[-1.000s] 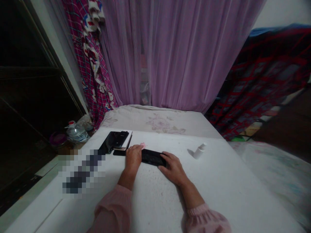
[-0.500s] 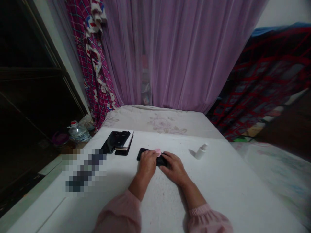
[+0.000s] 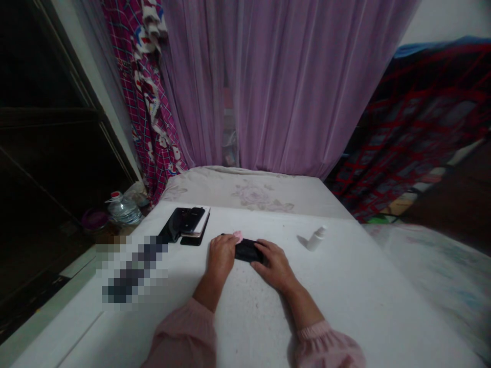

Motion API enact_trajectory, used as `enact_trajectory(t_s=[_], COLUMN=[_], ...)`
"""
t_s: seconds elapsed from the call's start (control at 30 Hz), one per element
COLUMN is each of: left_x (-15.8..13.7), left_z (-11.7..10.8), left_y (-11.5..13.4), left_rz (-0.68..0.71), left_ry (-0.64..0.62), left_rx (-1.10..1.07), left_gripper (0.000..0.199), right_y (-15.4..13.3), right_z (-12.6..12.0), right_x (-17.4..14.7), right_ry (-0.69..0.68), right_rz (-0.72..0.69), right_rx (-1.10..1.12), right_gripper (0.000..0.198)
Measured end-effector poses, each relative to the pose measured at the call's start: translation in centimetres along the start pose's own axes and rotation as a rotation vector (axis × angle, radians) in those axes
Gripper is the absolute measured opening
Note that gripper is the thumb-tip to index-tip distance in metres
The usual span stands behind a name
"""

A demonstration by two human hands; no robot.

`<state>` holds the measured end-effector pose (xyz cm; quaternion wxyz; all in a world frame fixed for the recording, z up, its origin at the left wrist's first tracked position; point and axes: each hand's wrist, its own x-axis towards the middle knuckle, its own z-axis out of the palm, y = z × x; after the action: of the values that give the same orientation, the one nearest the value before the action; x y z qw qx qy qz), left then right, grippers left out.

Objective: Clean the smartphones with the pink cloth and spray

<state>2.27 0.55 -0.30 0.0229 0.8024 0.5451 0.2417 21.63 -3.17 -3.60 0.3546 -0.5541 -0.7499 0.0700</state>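
A black phone point(image 3: 247, 250) lies flat on the white table, sideways between my hands. My left hand point(image 3: 222, 254) presses a small pink cloth point(image 3: 238, 236) against the phone's left end, covering that end. Most of the cloth is hidden under its fingers. At the other end, my right hand point(image 3: 274, 260) grips the phone by its right edge, thumb on the near side and fingers on the far side. Beyond my right hand a small white spray bottle point(image 3: 316, 238) stands upright.
Several phones point(image 3: 174, 225) lie partly stacked at the left of the white table point(image 3: 345, 306). A blurred-out dark item point(image 3: 134, 268) lies nearer on that side. A water jug point(image 3: 125, 209) stands past the left edge. Purple curtains point(image 3: 291, 87) hang behind.
My left hand has slid left along the phone with the pink cloth, uncovering more of its middle. My right hand keeps its hold at the right end.
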Motion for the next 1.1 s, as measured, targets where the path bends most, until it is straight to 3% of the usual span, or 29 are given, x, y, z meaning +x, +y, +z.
enact_trajectory(t_s=[0.23, 0.43, 1.1], left_x=[0.1, 0.2, -1.3], left_z=[-0.1, -0.2, 0.1], left_y=[-2.4, -2.8, 3.6], left_rz=[-0.065, -0.092, 0.111], left_ry=[0.082, 0.102, -0.066], left_rx=[0.025, 0.044, -0.101], left_gripper=[0.03, 0.03, 0.027], right_y=[-0.1, -0.2, -0.2], right_z=[-0.1, -0.3, -0.3], right_x=[0.1, 0.1, 0.2], right_ry=[-0.014, -0.021, -0.017], right_rz=[0.022, 0.018, -0.015], right_rx=[0.004, 0.008, 0.019], right_gripper=[0.048, 0.048, 0.05])
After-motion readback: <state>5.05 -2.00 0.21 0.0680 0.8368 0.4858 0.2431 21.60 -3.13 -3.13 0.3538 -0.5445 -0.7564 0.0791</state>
